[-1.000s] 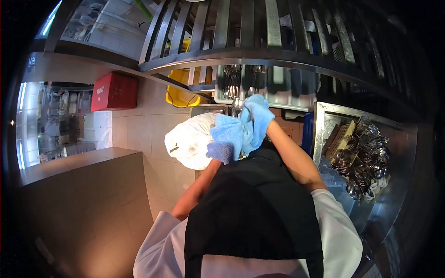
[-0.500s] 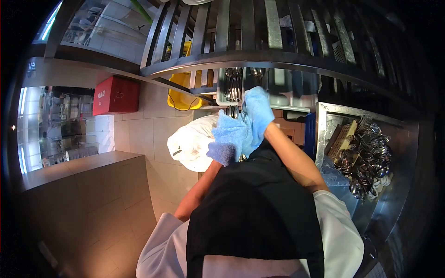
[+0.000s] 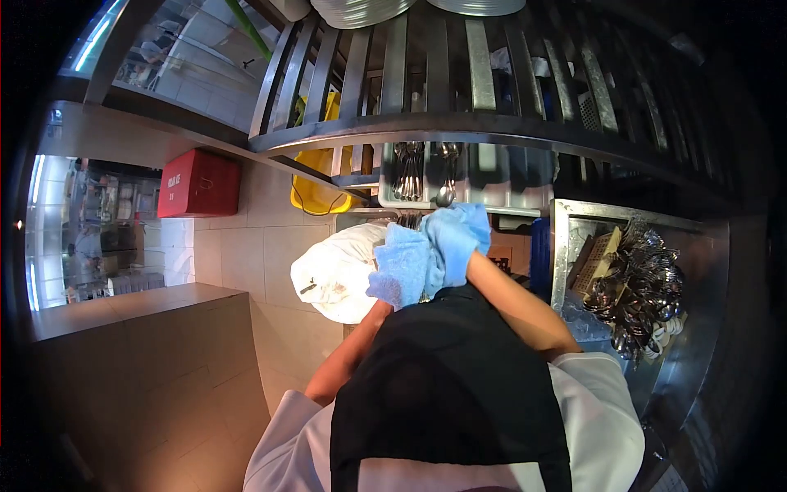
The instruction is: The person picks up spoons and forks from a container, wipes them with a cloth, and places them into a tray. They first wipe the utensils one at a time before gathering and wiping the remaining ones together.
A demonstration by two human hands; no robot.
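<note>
A light blue cloth (image 3: pixel 402 264) covers my left hand (image 3: pixel 385 308); only the wrist and a bit of the hand show below it. Over my right hand (image 3: pixel 459 238) lies more blue cloth, close against the first, and its fingers are hidden. Some cutlery (image 3: pixel 410 220) sticks out just above the cloths, between my hands. Beyond them is a grey divided tray (image 3: pixel 508 184) with forks (image 3: pixel 408 176) in one compartment and spoons (image 3: pixel 447 184) in another. A white cloth bundle (image 3: pixel 340 275) lies left of my left hand.
A slatted metal shelf (image 3: pixel 393 127) spans the top, with stacked plates (image 3: pixel 361 10) on it. At the right, a metal basin (image 3: pixel 561 271) holds a pile of cutlery (image 3: pixel 643 287). A yellow container (image 3: pixel 316 197) and a red box (image 3: pixel 201 184) are at the left.
The view has shifted, so the tray and shelf plates show more. My right hand with its cloth has drawn back from the tray and is lower, beside the left cloth.
</note>
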